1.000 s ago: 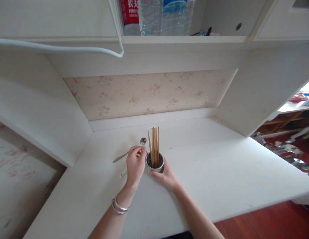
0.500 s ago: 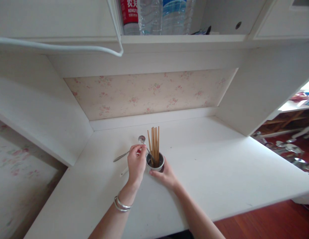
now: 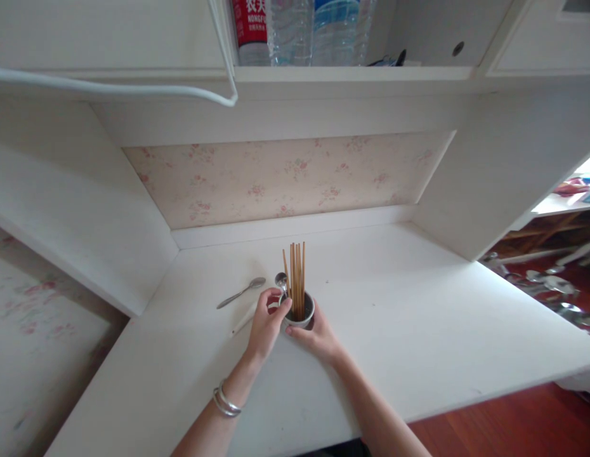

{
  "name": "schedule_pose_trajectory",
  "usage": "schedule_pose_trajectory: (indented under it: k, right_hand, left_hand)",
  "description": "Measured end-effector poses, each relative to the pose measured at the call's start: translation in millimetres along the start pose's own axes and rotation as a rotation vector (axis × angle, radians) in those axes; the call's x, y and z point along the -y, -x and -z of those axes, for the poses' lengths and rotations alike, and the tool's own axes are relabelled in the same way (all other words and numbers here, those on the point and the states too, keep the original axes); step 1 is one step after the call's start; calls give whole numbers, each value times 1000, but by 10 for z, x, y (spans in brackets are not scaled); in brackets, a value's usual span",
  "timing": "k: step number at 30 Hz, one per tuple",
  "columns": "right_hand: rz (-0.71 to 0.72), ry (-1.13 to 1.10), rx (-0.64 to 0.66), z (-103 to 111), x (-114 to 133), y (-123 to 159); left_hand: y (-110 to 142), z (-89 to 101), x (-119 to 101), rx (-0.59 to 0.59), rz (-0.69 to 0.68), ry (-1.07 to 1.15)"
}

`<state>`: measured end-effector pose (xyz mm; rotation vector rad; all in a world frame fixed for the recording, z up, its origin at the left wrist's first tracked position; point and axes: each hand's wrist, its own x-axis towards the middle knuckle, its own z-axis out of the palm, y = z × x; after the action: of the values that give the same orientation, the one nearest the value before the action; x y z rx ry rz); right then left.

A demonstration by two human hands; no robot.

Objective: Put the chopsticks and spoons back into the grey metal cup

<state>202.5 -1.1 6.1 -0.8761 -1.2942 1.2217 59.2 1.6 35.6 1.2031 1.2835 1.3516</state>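
A small white cup (image 3: 302,319) stands on the white desk (image 3: 419,317) with several wooden chopsticks (image 3: 297,276) upright in it. My right hand (image 3: 320,337) is wrapped round the cup from the near right side. My left hand (image 3: 264,325), with silver bangles at the wrist, is closed at the cup's left rim, its fingertips pinching a metal spoon (image 3: 280,280). The spoon stands handle-down in the cup, bowl up, beside the chopsticks.
A second metal spoon (image 3: 241,292) lies on the desk left of the cup, with a thin white stick (image 3: 242,322) near it. Water bottles (image 3: 295,32) stand on the shelf above. A white cable (image 3: 109,92) hangs across the upper left. The desk's front edge is close.
My left hand moved the spoon right and down into the cup; its bowl now sits lower among the chopsticks. The spoon lying on the desk is uncovered. My right hand stayed on the cup.
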Motion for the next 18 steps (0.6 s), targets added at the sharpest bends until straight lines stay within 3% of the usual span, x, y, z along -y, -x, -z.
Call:
schedule_pose_trajectory:
  k: [5, 10, 12, 16, 18]
  right_hand:
    - [-13, 27, 65, -19, 8, 5]
    - [9, 165, 146, 101, 66, 55]
    - [63, 299, 68, 138, 162, 111]
    - [258, 600, -317, -44, 519, 223]
    - [344, 665, -296, -296, 719, 224]
  left_hand:
    - [157, -31, 52, 288, -26, 217]
    - [133, -78, 82, 273, -92, 213]
    - [118, -81, 102, 250, -97, 206]
    - [132, -80, 111, 254, -101, 252]
    - [143, -78, 109, 266, -90, 250]
